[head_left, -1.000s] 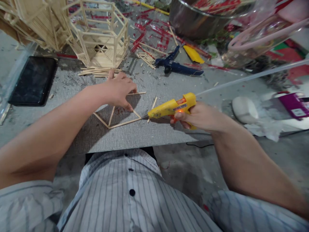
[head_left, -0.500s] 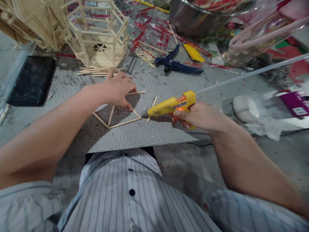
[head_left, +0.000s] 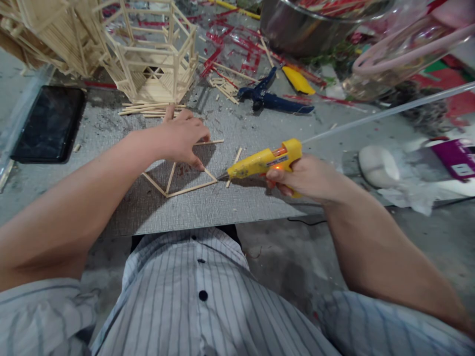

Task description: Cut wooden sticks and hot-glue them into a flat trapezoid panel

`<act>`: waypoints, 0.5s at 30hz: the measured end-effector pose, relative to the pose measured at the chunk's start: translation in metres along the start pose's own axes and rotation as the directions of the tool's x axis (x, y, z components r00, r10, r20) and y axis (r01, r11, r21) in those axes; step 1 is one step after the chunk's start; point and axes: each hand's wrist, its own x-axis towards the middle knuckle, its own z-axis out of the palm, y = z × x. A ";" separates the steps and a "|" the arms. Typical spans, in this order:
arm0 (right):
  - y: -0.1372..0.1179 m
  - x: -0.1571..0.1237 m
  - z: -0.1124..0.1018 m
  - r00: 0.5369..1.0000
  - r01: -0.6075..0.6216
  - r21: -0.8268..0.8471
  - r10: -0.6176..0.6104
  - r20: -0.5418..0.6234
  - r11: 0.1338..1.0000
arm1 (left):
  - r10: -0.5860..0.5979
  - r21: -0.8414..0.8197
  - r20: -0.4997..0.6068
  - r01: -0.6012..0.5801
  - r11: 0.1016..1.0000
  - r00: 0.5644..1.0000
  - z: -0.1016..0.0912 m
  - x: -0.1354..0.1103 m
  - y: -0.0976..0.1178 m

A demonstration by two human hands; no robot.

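My right hand (head_left: 306, 179) is wrapped round a yellow glue gun (head_left: 265, 162), whose orange light glows near the trigger. Its metal nozzle touches the right corner of a flat frame of thin wooden sticks (head_left: 191, 189) lying on the table. My left hand (head_left: 181, 134) is spread over this frame, the thumb resting on the stick that runs to that corner. Beneath the palm, part of the frame is hidden. A loose short stick (head_left: 238, 156) lies just behind the nozzle. Beyond my left fingertips is a small pile of sticks (head_left: 143, 111).
A lattice stick structure (head_left: 148, 54) stands at the back left, near a black phone (head_left: 48, 123). Dark blue cutters (head_left: 274, 101) lie behind the glue gun. A metal pot (head_left: 297, 32), a purple box (head_left: 454, 158) and red plastic scraps (head_left: 248, 54) crowd the back and right.
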 end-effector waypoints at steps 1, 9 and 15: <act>0.000 0.000 0.000 1.000 -0.005 -0.006 0.005 -0.006 1.000 | -0.002 0.001 0.002 0.002 1.000 1.000 0.000 0.001 0.000; -0.001 -0.002 0.001 0.998 -0.056 -0.012 0.055 -0.036 0.998 | -0.014 0.025 0.029 0.013 1.000 1.000 -0.005 -0.003 0.006; -0.002 -0.005 0.001 1.000 -0.012 0.023 0.012 0.004 1.000 | -0.012 0.035 0.031 0.011 0.999 0.999 -0.006 -0.004 0.006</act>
